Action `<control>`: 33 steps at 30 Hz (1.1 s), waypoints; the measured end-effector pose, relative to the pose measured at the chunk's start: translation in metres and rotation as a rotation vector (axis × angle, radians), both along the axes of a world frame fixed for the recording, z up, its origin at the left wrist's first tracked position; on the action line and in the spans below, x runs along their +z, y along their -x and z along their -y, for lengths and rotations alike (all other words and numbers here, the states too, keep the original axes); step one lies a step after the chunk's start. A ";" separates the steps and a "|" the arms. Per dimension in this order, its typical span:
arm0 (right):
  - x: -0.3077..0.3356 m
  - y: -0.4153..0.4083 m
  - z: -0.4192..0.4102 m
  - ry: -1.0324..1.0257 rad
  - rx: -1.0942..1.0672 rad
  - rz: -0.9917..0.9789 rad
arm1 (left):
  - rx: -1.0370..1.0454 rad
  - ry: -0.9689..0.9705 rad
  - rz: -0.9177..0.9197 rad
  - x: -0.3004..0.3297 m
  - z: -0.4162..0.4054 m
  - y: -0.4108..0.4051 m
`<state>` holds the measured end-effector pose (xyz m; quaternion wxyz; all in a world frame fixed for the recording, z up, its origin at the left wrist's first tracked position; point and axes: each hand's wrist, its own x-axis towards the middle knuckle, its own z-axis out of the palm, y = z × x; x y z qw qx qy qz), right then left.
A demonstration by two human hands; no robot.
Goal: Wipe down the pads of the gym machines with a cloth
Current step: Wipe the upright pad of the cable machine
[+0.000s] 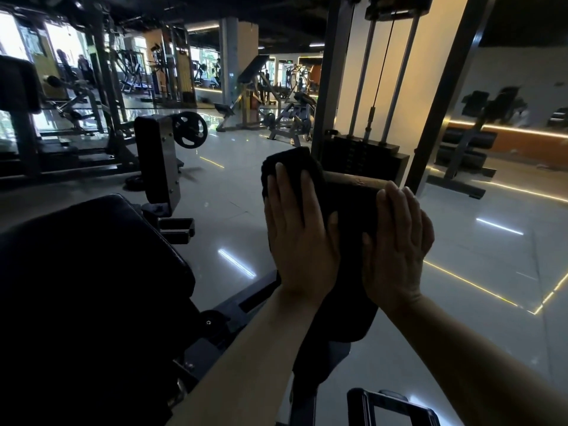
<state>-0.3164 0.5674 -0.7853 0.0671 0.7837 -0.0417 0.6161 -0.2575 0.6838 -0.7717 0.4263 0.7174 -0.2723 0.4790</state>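
Note:
A black upright pad (347, 210) of a gym machine stands in front of me at the centre. My left hand (299, 235) lies flat, fingers together, pressing a dark cloth (285, 161) against the pad's upper left part. The cloth sticks out above and to the left of my fingers. My right hand (396, 244) rests flat on the pad's right edge, fingers wrapped slightly around it, holding nothing else. A second large black pad (92, 272) of the same machine fills the lower left.
A weight stack (365, 155) with guide rods and a cable rises just behind the pad. A black machine with a weight plate (189, 129) stands to the left. More gym machines line the back, with a bench (464, 149) at the right. A metal frame (387, 404) sits at the bottom.

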 end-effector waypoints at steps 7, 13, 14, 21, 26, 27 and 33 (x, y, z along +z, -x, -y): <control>0.001 -0.002 0.004 0.016 0.054 0.006 | 0.012 -0.023 0.044 -0.073 0.003 0.007; 0.001 -0.002 0.004 0.009 0.060 0.007 | 0.051 -0.148 -0.078 -0.155 -0.006 0.019; 0.001 -0.002 0.004 0.012 0.056 0.005 | 0.052 -0.154 -0.081 -0.157 -0.007 0.019; 0.001 0.000 0.000 -0.006 0.036 0.007 | -0.011 -0.085 0.026 -0.074 -0.004 0.007; 0.004 0.001 -0.001 -0.019 0.009 -0.023 | 0.011 -0.057 0.057 -0.005 -0.002 0.001; 0.004 0.002 -0.003 -0.028 -0.006 -0.029 | 0.015 -0.060 0.064 -0.006 -0.003 0.001; 0.006 0.006 -0.009 -0.054 -0.026 -0.042 | -0.017 -0.054 0.098 -0.070 -0.008 0.001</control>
